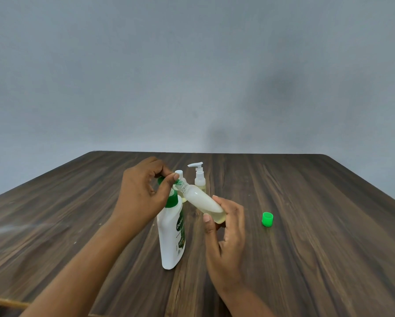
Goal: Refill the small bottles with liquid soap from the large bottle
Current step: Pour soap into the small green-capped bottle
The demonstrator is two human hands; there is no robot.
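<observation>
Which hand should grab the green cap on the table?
The right hand. The green cap lies just to its right, but that hand holds the small bottle. The left hand is farther, across the large bottle.

You're in a plain indoor room, staged more like a recording setup than a lived-in home. A dark wood-grain desk [306, 236] fills the lower half of the frame; a bare grey wall [192, 65] takes the whole upper half. Only soap bottles [171, 236] stand at centre, hinting at household use; exact room type unclear.
</observation>
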